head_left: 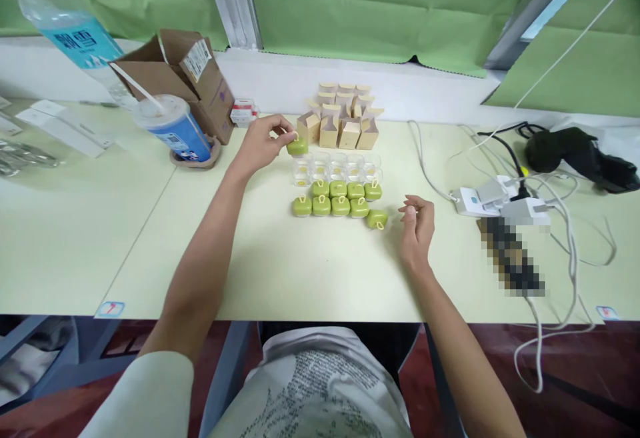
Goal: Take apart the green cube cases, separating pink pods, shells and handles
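Note:
My left hand [267,143] pinches a small green loop-topped case [297,147] between thumb and fingers, at the left end of the clear plastic cups [337,169]. These cups stand in rows, with something yellow at the bottom of several. In front of them sit two rows of matching green cases [341,207], each with a pale loop. One more green case [377,219] lies slightly apart at the right, its loop towards me. Just right of it, my right hand [419,231] hovers with loosely bent fingers apart, nothing visible in them.
Behind the cups stand small open cardboard boxes [349,133]. To the left are a brown carton [200,85], a blue drink cup [183,135] and a large bottle [80,38]. White chargers [480,202], cables and a pixelated item [510,255] occupy the right.

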`<act>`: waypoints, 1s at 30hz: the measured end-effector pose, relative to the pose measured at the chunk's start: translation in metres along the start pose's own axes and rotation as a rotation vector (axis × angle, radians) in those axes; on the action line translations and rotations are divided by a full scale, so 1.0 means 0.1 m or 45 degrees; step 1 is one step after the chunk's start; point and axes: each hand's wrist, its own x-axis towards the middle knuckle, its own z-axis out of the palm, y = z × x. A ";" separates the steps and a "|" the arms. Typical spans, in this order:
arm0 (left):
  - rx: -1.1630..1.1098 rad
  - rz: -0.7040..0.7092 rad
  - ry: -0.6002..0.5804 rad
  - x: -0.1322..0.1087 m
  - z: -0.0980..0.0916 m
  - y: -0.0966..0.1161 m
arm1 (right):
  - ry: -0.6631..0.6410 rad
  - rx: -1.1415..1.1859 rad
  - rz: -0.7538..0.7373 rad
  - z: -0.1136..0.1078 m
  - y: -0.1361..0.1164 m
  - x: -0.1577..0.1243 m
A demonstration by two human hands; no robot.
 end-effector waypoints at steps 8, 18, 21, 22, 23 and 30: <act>0.159 0.072 -0.033 0.11 0.30 -0.13 | -0.029 0.058 0.125 0.02 -0.01 0.06; 0.168 0.067 -0.133 0.08 0.33 -0.19 | -0.038 0.085 0.184 0.02 -0.03 0.07; 0.174 0.046 -0.141 0.08 0.30 -0.21 | -0.048 0.094 0.197 0.02 -0.03 0.07; 0.169 0.039 -0.140 0.08 0.29 -0.21 | -0.051 0.094 0.199 0.02 -0.03 0.08; 0.159 0.032 -0.139 0.08 0.29 -0.22 | -0.054 0.093 0.199 0.02 -0.04 0.08; 0.214 0.056 -0.182 0.07 0.32 -0.21 | -0.066 0.077 0.204 0.03 -0.04 0.08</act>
